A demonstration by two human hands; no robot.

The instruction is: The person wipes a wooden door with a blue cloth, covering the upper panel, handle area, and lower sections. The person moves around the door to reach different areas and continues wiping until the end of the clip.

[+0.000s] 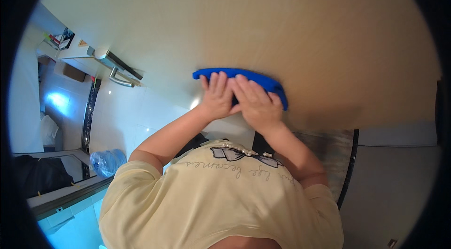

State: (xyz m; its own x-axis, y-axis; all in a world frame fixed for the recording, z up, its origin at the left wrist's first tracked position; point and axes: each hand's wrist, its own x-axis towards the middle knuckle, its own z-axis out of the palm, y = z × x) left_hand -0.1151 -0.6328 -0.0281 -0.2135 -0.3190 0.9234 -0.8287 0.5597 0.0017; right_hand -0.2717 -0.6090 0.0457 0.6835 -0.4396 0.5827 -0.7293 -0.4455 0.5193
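Observation:
A folded blue cloth lies flat against a pale door panel. My left hand presses on its left part, palm down and fingers pointing up the panel. Beside it, my right hand holds the right part of the cloth against the door with its fingers spread a little. The two hands meet near the middle of the cloth and cover much of its lower side. To the left, a metal lever handle sits at the door's edge, apart from both hands.
A large clear blue plastic water bottle stands on the tiled floor at left. Past the doorway a brown box rests on the floor. Dark fabric hangs at lower left. A grey panel is at right.

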